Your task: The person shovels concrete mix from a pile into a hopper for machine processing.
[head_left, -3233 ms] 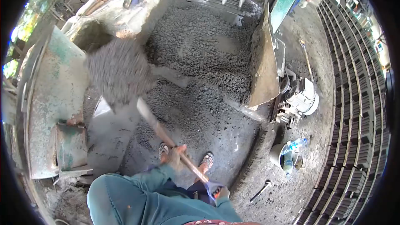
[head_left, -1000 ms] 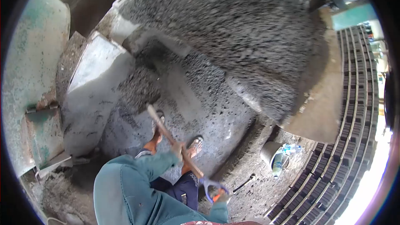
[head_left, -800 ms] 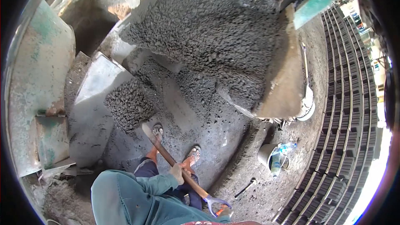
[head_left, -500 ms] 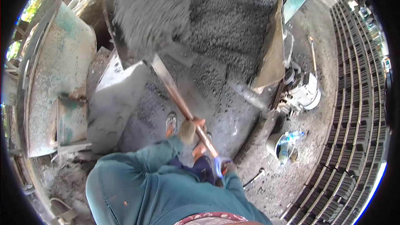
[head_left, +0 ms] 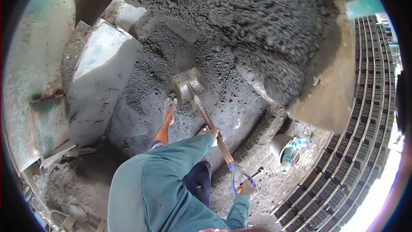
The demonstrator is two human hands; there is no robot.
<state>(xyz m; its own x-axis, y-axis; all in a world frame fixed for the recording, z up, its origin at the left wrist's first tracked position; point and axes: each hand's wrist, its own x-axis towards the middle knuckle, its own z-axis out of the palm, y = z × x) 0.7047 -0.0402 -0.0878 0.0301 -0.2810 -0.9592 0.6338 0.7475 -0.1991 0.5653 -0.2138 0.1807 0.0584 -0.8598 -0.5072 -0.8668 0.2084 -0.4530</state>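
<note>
A shovel [head_left: 209,120] with a wooden shaft slants across the middle of the head view. Its metal blade [head_left: 189,83] is down at the floor, at the lower edge of loose dark grey granular material [head_left: 161,56]. My left hand [head_left: 213,134] is wrapped round the shaft partway along. At the shaft's end, my right hand [head_left: 247,188] grips the blue and grey D-shaped handle [head_left: 240,176]. One bare-looking foot [head_left: 170,111], dusted grey, stands just below the blade; the other is partly hidden by the shaft and my left hand.
A large heap of dark grey material [head_left: 257,21] lies ahead, with a tan board [head_left: 330,99] at its right. Rusty green metal panels [head_left: 38,73] and a pale slab [head_left: 101,77] stand left. A bucket [head_left: 280,144] with bottles and stacked dark blocks [head_left: 349,116] are right.
The shovel has come back toward me; its blade is now low near my foot. The blurred mass of grey material at the upper left is gone from the air. The view has shifted.
</note>
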